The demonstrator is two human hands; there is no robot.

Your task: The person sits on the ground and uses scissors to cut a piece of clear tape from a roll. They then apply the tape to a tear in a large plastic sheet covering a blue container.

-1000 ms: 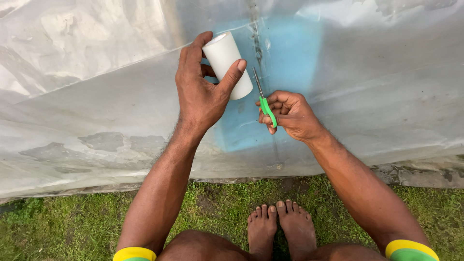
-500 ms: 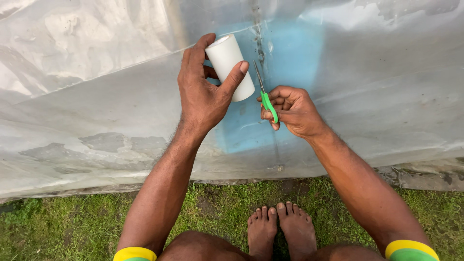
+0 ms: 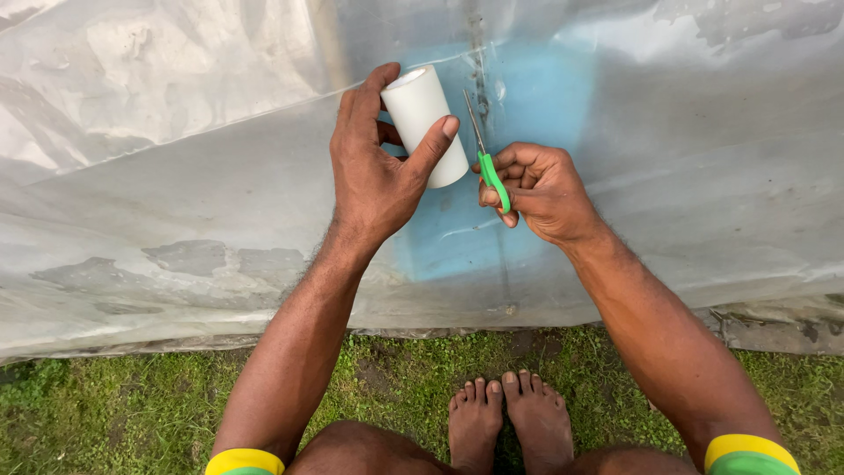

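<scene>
The left hand (image 3: pixel 374 171) is gripping a white roll (image 3: pixel 426 123) — the right hand (image 3: pixel 536 189) is clutching green-handled scissors (image 3: pixel 488 163) beside it.

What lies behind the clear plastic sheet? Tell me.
Behind the plastic sheet shows a blue patch, blurred; what it belongs to cannot be made out. Elsewhere only grey haze shows.

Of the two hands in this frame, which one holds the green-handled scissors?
The right hand, fingers curled round the green-handled scissors with the blades pointing up. The left hand grips a white roll instead.
</scene>
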